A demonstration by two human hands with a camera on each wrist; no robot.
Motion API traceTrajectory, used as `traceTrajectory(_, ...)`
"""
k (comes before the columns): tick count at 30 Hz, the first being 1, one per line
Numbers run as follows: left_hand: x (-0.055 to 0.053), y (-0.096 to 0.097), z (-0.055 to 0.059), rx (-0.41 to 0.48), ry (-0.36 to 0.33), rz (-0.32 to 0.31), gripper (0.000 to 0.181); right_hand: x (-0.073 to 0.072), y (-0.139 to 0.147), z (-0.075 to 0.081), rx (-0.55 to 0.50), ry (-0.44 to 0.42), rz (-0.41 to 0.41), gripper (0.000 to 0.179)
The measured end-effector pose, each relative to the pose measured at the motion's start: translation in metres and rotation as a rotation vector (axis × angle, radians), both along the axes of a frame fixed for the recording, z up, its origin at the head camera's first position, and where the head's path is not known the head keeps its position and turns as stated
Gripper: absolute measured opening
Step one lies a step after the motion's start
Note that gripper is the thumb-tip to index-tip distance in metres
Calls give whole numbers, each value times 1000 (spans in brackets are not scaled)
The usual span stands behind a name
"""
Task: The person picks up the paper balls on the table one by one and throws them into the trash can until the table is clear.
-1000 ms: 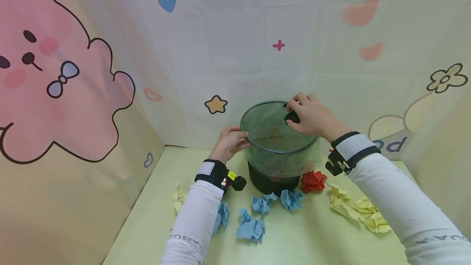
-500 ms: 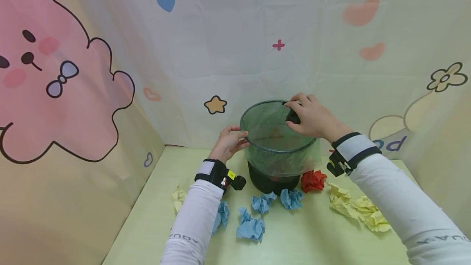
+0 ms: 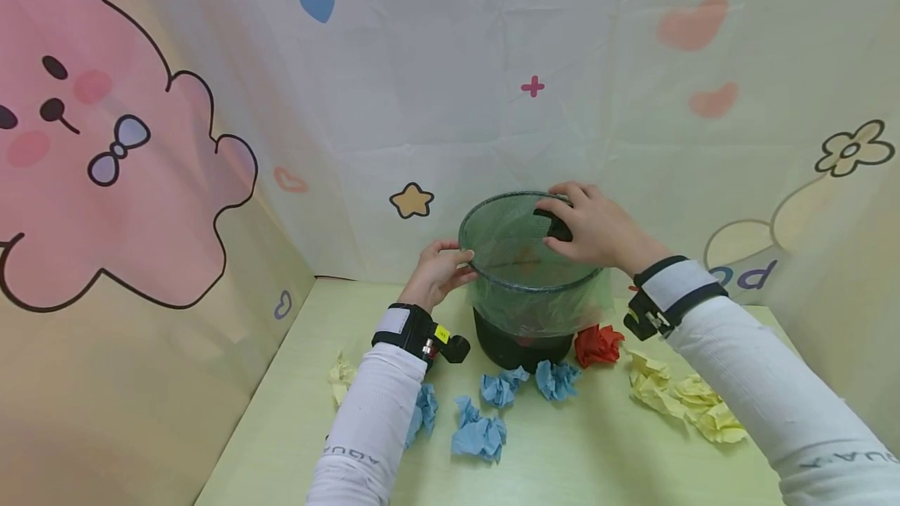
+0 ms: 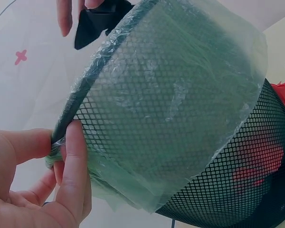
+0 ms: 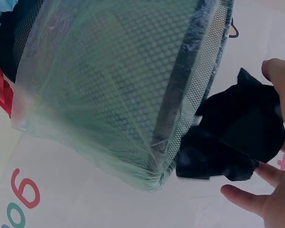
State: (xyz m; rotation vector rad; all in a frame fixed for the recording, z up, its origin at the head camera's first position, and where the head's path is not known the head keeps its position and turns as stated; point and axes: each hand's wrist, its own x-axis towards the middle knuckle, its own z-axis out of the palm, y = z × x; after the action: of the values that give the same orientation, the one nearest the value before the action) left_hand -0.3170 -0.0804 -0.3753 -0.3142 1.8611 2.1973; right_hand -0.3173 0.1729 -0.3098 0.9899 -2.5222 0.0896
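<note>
While the left hand [image 3: 440, 275] braces the mesh wastebasket [image 3: 516, 351] at one side of its mouth, we see the right hand [image 3: 601, 229] over the opposite side with a black crumpled ball [image 5: 237, 128], probably paper. The left fingers are nearly closed, pinching the rim [image 4: 100, 59]; we take this as a way to steady the basket and pin its folded liner [image 3: 541, 315]. The right fingers, partly spread, curve loosely about the ball, which is at the far right of the opening; whether it touches the rim we cannot tell.

The liner is thin, translucent green plastic, turned down outside as a wrinkled skirt, presumably so that it cannot slip inward. Below it we see the round black wall, latticed with small holes. On the pale tabletop [image 3: 548, 471], stiff-looking creased blue paper balls [image 3: 557, 382] lie in front, a red paper ball [image 3: 599, 346] just beside the base, and flatter, looser yellow crumpled papers [image 3: 692, 397] farther right.
</note>
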Motion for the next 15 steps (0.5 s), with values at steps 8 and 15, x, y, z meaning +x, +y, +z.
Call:
traceTrajectory(8,0,3,0,-11,-9,3,42,3,3,-1,21,21,-3,55)
traceTrajectory(15,1,4,0,-7,-8,12,43,8,6,-2,41,5,-19,55)
